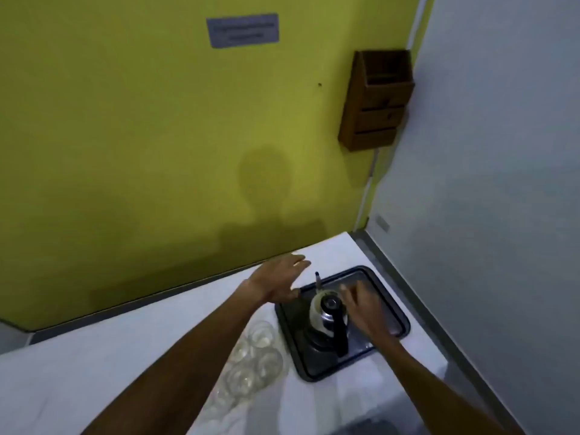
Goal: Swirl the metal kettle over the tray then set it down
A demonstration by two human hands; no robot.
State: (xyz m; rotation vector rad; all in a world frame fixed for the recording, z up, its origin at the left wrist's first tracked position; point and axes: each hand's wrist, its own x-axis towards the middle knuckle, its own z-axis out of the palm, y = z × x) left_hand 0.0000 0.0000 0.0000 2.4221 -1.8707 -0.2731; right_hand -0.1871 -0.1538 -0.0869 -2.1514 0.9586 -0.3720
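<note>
Both hands are held open and empty, the left hand spread at ten o'clock of the kettle standing on the tray, the right hand at three o'clock, so the handle apparently remains to be gripped.

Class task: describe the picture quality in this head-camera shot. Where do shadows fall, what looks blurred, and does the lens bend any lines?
Head view: dim, soft light; a head-and-shoulders shadow falls on the yellow wall. Both the left hand and right hand are smeared by motion blur near the metal kettle on the tray. The wall sign is too blurred to read. Wide-angle distortion bows the counter edge.
</note>
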